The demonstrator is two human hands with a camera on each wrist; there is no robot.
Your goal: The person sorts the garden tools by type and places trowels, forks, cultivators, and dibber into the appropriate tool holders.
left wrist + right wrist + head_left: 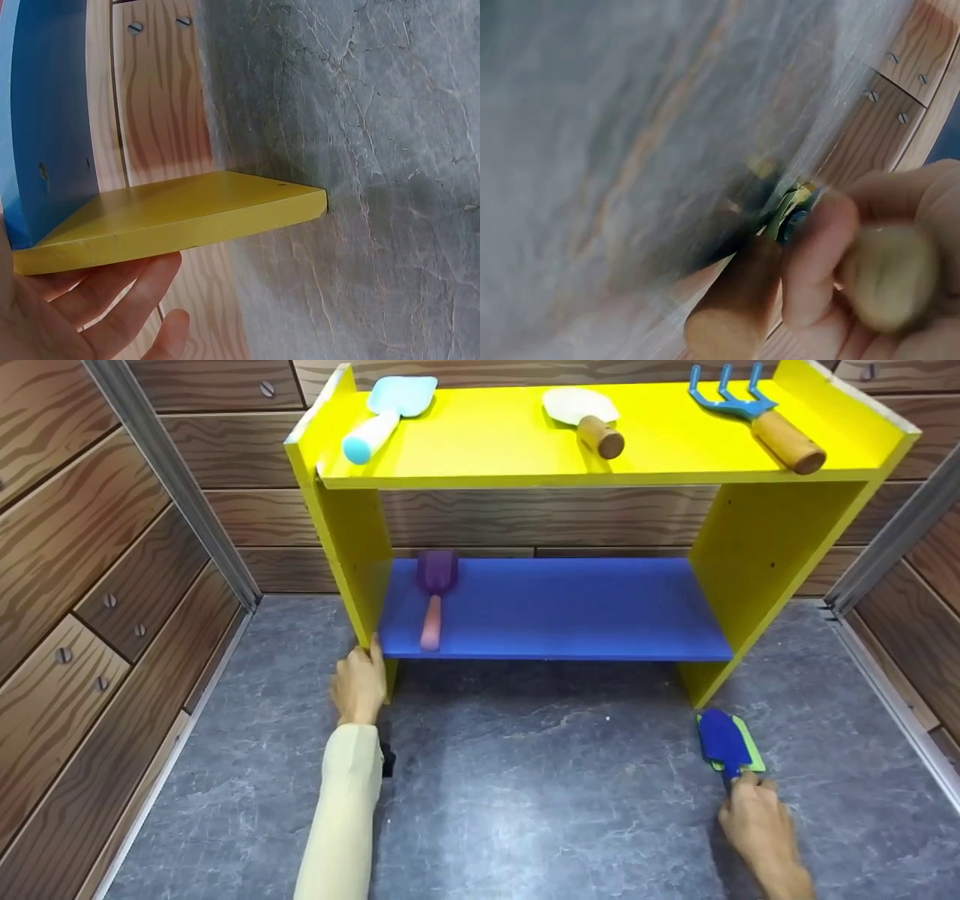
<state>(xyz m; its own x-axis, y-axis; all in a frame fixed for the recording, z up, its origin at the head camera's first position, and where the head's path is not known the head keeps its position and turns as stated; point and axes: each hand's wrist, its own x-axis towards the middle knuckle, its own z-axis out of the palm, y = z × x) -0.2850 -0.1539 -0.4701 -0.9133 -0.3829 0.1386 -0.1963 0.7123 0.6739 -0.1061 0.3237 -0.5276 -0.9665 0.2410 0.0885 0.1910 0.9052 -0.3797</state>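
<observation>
At the lower left, my left hand (358, 682) grips the yellow side panel (187, 229) of the shelf unit. Its fingers (139, 296) lie along the outer face in the left wrist view, and the thumb is at the front edge in the head view. Down by the floor on the right, my right hand (761, 821) holds a blue hand trowel (724, 739) by its wooden handle (892, 277). A green tool (750, 746) shows partly behind the trowel blade. In the right wrist view, a second wooden handle (731, 307) is beside the hand; whether the hand touches it I cannot tell.
On the yellow top shelf (480, 442) lie a light-blue scoop (401, 396), a white trowel (577, 405) with wooden handle and a blue hand fork (735, 406). A purple scoop (437, 571) lies on the blue lower shelf (570, 607). Wood-patterned walls (75, 547) enclose the grey floor (525, 780).
</observation>
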